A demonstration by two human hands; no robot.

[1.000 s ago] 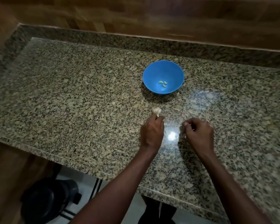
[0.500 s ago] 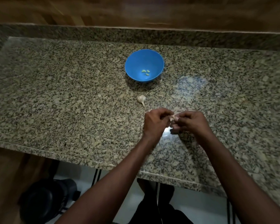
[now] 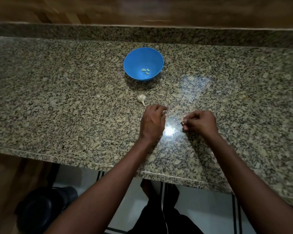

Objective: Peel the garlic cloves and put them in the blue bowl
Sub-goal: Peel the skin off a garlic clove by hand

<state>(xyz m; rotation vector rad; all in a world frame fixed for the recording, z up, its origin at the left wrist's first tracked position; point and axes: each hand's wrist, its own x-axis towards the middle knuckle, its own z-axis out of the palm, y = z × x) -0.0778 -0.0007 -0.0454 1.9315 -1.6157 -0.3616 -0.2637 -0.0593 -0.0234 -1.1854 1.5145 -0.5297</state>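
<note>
- The blue bowl (image 3: 143, 63) sits on the far middle of the granite counter (image 3: 57, 98), with three peeled cloves (image 3: 146, 71) lying in its bottom.
- A garlic bulb (image 3: 141, 98) lies on the counter between the bowl and the hands, nearer the hands. Its stem tip points toward the near right, so its long axis runs roughly far-left to near-right.
- The left hand (image 3: 153, 123) hovers just near-right of the bulb, back up and fingers curled. A pale bit shows at its fingertips, probably a clove, but too little is visible to be sure, so I cannot tell what it holds.
- The right hand (image 3: 200, 123) is off to the right, apart from the left hand, fingers curled with the tips pinched together. Something small may sit in the pinch, perhaps a scrap of skin; it is too small to tell.
- Judged from this, peeling is partly done, with most of the bulb left.
- The left hand is much the nearer to the bulb, which lies just far-left of its knuckles; the bowl is straight beyond, slightly left.
</note>
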